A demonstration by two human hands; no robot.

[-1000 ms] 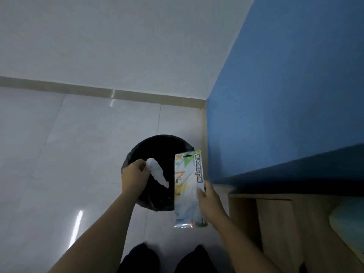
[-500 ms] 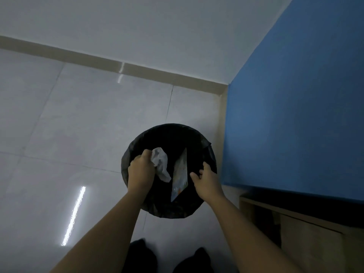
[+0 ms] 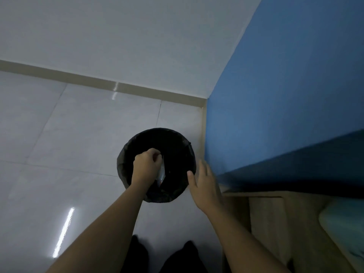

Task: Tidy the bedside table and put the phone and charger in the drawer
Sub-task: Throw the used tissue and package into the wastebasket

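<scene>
Scene: As a person stands over the bin (image 3: 156, 164) at 12 o'clock, rubbish goes in.
Left hand (image 3: 146, 166): clenched on a light, crumpling wrapper (image 3: 162, 174); pinch its edge.
Right hand (image 3: 203, 186): released, at 3 o'clock.
Phone, charger: unseen.

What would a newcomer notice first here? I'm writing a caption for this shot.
The round black bin lined with a dark bag, standing on the pale glossy floor tiles near the bright blue wall. The left hand is curled above its opening over a pale wrapper; the right hand hovers open at its rim.
</scene>
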